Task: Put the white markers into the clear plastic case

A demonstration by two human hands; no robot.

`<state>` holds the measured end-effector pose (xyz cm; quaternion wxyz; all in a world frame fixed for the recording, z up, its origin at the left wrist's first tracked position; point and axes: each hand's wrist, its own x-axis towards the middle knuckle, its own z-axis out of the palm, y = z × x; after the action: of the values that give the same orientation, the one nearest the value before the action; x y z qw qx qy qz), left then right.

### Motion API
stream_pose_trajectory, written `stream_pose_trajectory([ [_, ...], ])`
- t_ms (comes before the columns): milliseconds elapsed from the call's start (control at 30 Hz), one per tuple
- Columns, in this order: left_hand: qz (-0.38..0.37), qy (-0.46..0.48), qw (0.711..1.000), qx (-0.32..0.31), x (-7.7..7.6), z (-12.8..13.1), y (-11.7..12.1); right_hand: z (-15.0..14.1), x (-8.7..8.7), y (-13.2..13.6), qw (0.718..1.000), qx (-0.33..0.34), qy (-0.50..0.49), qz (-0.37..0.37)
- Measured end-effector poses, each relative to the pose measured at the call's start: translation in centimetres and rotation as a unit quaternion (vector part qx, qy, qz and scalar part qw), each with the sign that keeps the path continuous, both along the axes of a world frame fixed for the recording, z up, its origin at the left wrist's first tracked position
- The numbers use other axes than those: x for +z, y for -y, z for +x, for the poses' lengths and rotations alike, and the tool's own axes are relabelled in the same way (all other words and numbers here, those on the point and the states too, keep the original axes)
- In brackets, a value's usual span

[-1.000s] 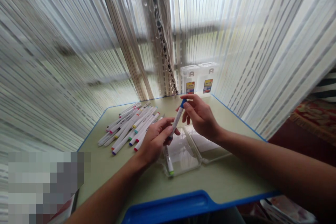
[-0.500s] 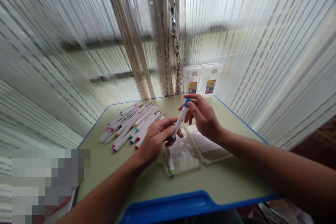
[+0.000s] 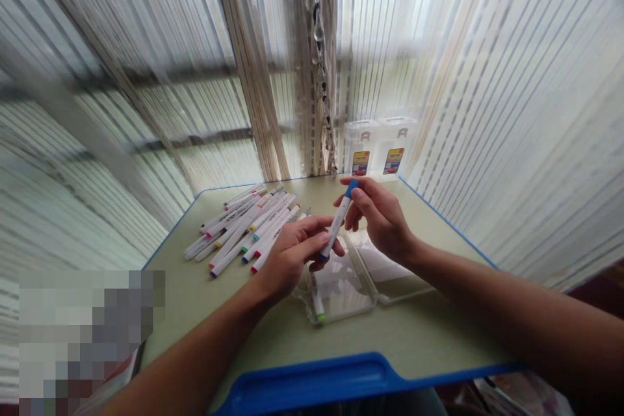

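Note:
A white marker with a blue cap [image 3: 337, 224] is held slantwise between my two hands. My left hand [image 3: 296, 248] pinches its lower end between thumb and fingers. At the capped upper end, my right hand [image 3: 377, 211] has its thumb and index finger on the blue cap. Below the hands lies an open clear plastic case [image 3: 348, 299], partly hidden by them. One marker with a green end [image 3: 318, 302] rests along the left side of the case. Left of my left hand, a loose pile of white markers [image 3: 238, 231] with coloured ends is spread on the table.
Two clear cases with yellow labels [image 3: 377, 149] stand upright at the table's back edge. A string curtain [image 3: 205, 78] hangs behind. The pale green table [image 3: 419, 338] has a blue rim, with a blue trough [image 3: 312, 380] along the front.
The view has shifted slightly. Both hands keep hold of the blue-capped marker in nearly the same pose; the pile and the case have not changed.

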<state>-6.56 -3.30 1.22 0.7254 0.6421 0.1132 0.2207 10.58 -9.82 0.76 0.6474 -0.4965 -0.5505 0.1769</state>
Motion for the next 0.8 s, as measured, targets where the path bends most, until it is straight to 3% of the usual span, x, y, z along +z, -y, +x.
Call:
stream_pose_trajectory([
  [200, 0.011, 0.007, 1.000, 0.016, -0.04, 0.11, 0.03, 0.05, 0.08, 0.18, 1.000, 0.013, 0.017, -0.008],
  [467, 0.059, 0.016, 0.997, 0.047, 0.06, 0.55, 0.39, -0.09, 0.26, 0.56, 0.988, 0.066, 0.133, -0.047],
  [633, 0.066, 0.000, 0.996, 0.053, -0.07, 0.68, 0.44, -0.40, 0.77, 0.66, 0.975, 0.065, 0.208, -0.047],
  [800, 0.165, -0.053, 0.982, 0.072, -0.20, 0.38, 0.31, -0.40, 0.75, 0.75, 0.959, 0.042, 0.277, -0.041],
])
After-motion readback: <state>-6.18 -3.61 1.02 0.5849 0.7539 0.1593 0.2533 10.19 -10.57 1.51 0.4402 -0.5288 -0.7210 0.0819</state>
